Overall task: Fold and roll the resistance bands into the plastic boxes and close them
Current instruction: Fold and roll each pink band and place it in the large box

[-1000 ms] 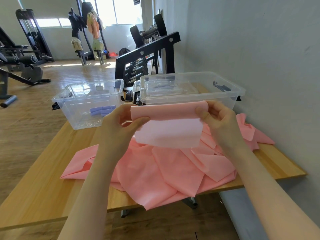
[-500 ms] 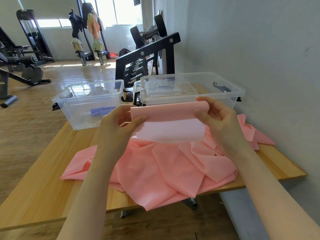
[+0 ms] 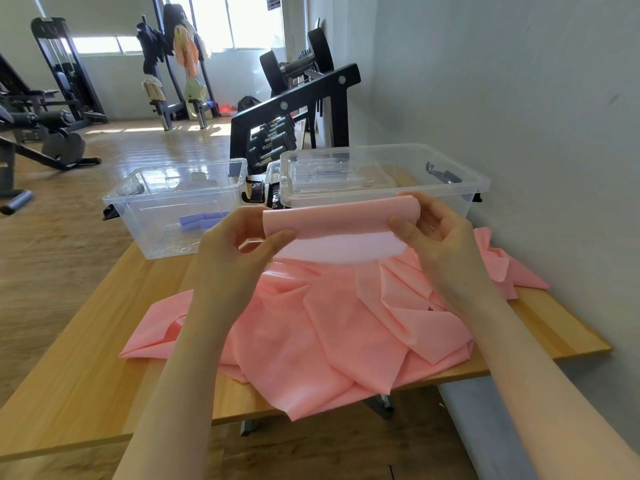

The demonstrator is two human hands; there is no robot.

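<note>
A long pink resistance band [image 3: 332, 327] lies crumpled over the wooden table [image 3: 86, 386]. Its upper end is curled into a partial roll [image 3: 339, 220] held above the heap. My left hand [image 3: 235, 247] pinches the roll's left edge and my right hand [image 3: 433, 233] grips its right edge. Behind the roll stand two clear plastic boxes: the left one [image 3: 145, 216] is open and holds a rolled purple band [image 3: 202, 220]; the right one [image 3: 474, 188] has clear lids resting on top.
A black dumbbell rack [image 3: 294, 109] stands just behind the boxes. The grey wall [image 3: 519, 98] runs along the table's right side. Gym machines [image 3: 62, 77] stand far back on the wooden floor. The band hangs over the table's front edge.
The roll has been turned further, so the flat flap hanging below it has become shorter. Both hands stay at the roll's ends.
</note>
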